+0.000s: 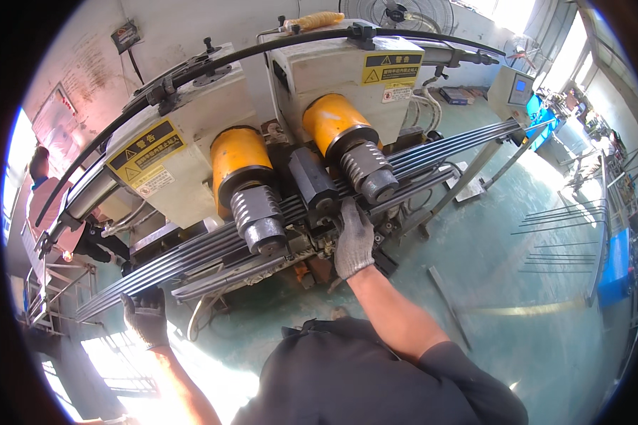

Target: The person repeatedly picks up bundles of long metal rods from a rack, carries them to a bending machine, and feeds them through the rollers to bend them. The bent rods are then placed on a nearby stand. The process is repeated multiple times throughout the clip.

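Observation:
A row of long grey metal tubes (184,256) runs slantwise across a machine with two orange cylinders (242,159), each ending in a ribbed steel head. Near the tubes' left end, my left hand (146,315), in a grey knit glove, has its fingers curled around them from the near side. In the middle, my gloved right hand (354,244) reaches up to the tubes, right beside a dark angular block (310,180) between the two heads. Its fingers are pressed together, and the fingertips are partly hidden, so what they grip is unclear.
A black curved hose (262,48) arches over the machine's pale housings. Thin rods (560,227) stick out from a rack at the right, near a blue panel (614,265). A person (49,191) is at the far left. A metal bar (448,306) lies on the green floor.

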Available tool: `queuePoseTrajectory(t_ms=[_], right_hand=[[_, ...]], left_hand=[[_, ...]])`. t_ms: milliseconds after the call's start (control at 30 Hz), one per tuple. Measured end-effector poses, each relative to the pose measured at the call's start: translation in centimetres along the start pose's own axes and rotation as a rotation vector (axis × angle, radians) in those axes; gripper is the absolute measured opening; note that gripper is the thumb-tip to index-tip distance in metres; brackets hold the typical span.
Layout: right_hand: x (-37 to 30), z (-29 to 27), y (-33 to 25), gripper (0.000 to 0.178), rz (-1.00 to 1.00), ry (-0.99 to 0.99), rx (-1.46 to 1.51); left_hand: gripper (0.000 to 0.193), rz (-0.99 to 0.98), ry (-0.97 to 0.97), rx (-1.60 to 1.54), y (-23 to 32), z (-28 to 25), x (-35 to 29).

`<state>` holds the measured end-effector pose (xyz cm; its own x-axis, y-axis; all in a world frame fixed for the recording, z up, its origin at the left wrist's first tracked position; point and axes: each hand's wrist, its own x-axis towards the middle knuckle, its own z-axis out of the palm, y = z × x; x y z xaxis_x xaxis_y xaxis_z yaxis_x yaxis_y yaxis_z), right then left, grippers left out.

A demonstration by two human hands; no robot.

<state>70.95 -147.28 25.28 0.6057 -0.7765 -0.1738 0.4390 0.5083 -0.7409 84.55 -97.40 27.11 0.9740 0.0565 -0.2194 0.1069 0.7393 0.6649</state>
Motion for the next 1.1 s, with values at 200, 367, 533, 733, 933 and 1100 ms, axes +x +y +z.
queuePoseTrajectory(t_ms=[200,367,533,733,933,1100], right_hand=[[0.3,-0.4,-0.1,0.038,0.017,-0.022,0.035],[1.0,-0.5,-0.2,0.035,0.002,0.017,-0.031],[3.5,0.5,-0.4,0.034,-0.059,0.015,-0.081],[6.7,0.8,0.0,0.024,-0.131,-0.052,-0.235],[7.3,0.4,0.0,0.024,0.006,-0.002,-0.150],[6.9,0.6,-0.6,0.015,-0.027,-0.063,-0.183]], left_hand=[[0.066,0.325,-0.311,0.369,5.9,8.7,-0.8],[0.059,0.583,-0.128,0.786,11.2,14.7,-0.3],[0.042,0.692,-0.167,0.856,12.4,21.4,0.4],[0.048,0.871,-0.281,0.863,7.8,31.5,-3.2],[0.047,1.231,-0.508,1.335,6.2,37.7,-4.4],[0.045,1.181,-0.574,1.361,1.3,43.7,-7.2]])
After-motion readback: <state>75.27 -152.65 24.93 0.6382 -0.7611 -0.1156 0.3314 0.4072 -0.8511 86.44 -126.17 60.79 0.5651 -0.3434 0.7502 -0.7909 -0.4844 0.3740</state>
